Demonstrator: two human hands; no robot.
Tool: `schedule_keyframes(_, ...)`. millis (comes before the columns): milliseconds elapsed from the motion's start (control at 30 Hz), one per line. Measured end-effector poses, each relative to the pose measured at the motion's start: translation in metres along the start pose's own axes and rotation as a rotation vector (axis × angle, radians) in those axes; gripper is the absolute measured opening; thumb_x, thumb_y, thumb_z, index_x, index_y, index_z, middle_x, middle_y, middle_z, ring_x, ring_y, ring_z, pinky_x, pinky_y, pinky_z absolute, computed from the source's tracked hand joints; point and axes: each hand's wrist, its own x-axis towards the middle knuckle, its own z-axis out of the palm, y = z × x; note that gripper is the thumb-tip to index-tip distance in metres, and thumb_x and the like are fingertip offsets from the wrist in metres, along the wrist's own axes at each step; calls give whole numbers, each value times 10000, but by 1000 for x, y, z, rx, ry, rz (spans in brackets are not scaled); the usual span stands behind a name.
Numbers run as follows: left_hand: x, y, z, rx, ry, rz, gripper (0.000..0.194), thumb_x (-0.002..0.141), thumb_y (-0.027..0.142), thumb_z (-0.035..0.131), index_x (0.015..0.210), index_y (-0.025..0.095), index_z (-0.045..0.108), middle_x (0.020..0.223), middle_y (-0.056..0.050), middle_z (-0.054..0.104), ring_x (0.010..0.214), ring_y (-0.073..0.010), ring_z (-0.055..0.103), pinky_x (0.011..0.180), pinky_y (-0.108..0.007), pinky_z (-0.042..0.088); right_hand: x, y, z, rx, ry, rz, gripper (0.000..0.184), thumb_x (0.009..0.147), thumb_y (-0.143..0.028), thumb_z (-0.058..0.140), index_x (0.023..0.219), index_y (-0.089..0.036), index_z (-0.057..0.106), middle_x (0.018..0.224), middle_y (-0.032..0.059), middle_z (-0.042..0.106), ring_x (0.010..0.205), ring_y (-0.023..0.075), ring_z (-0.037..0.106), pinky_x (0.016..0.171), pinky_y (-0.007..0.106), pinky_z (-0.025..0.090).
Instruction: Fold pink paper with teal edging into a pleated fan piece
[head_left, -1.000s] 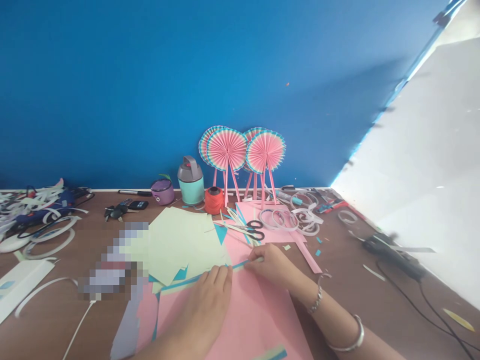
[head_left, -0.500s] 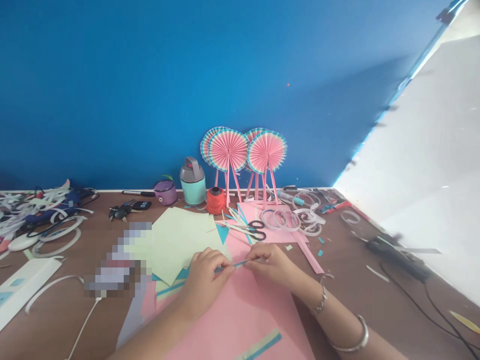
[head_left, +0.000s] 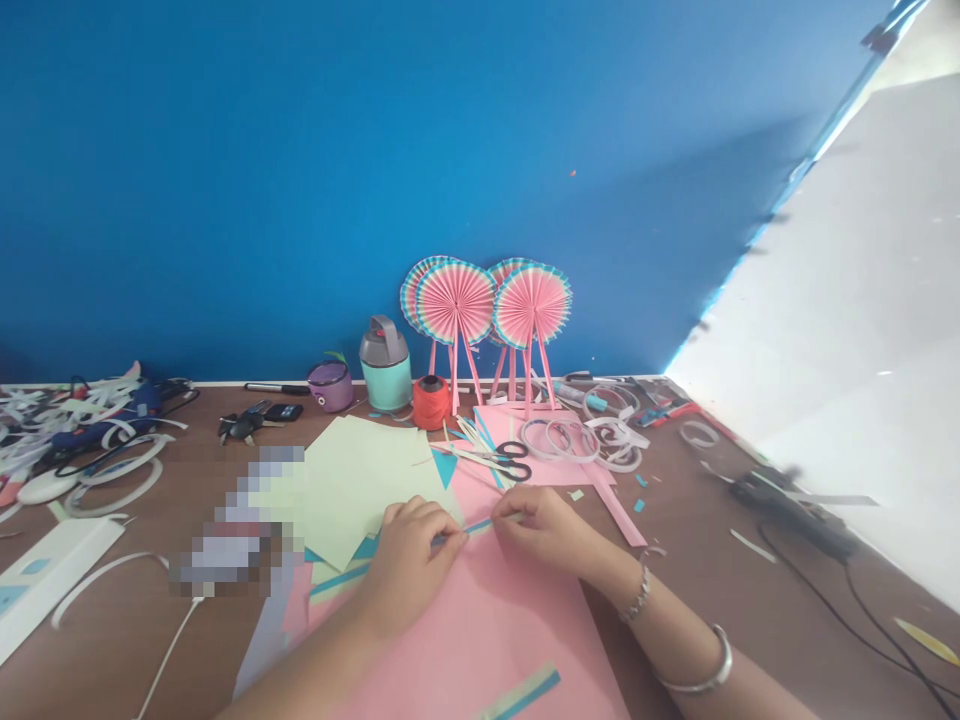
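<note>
A large pink paper sheet [head_left: 517,610] lies under both hands. Along its far edge runs a narrow blue paper strip [head_left: 478,525], seen in the gap between my fingertips. My left hand [head_left: 418,550] pinches this strip from the left, thumb and fingers together. From the right, my right hand [head_left: 541,527], with bracelets on its wrist, pinches the strip too. The fingers cover the strip's ends. Nearer me, a blue-and-green band [head_left: 525,693] lies on the pink sheet. Pale green sheets [head_left: 367,465] rest left of and beyond my left hand.
Scissors [head_left: 512,462] with black handles lie just beyond my hands. Pink pleated fans [head_left: 531,308] stand against the blue wall. A red thread spool [head_left: 432,403], a teal container [head_left: 386,380] and white tape loops [head_left: 574,440] sit at the back. A power strip [head_left: 52,575] is at left.
My right hand's fingertips have shifted slightly right, so the gap between the two hands is a little wider. My left hand stays almost where it was.
</note>
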Motion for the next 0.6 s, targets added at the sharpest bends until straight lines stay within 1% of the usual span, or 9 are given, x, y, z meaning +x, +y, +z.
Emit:
schedule_keyframes(200,-1,1,-1,20,-2,2,188,842,212,526,665,221,590,729,31,648,801,-168,561,797,-347,346,0,-4,-1,-46,8,-31,188,718,-111,457,633,-168,616,668,10,625,669,139,543,623,223,402)
schedule_keyframes(367,-1,0,1,12,-3,13,190,849,219,521,670,216,582,736,25,646,805,-171,556,796,-353,338,0,-4,1,-62,24,-15,188,708,-120,444,609,-164,597,640,2,602,637,129,518,594,215,377)
schedule_keyframes(433,-1,0,1,13,0,16,192,851,223,519,670,216,580,739,22,645,813,-173,554,795,-355,337,0,-2,6,-57,42,19,181,700,-128,444,606,-161,595,624,0,593,618,125,513,575,211,370)
schedule_keyframes(533,-1,0,2,26,13,28,198,854,226,510,668,216,575,733,19,640,815,-174,552,787,-354,338,2,1,11,-20,69,113,159,688,-154,456,603,-160,590,576,-11,571,580,122,508,541,207,360)
schedule_keyframes(600,-2,-1,2,41,32,28,200,855,221,504,665,213,566,724,20,633,803,-171,550,784,-353,339,3,5,11,8,141,189,143,685,-173,466,599,-158,578,576,-11,566,570,123,508,523,206,358)
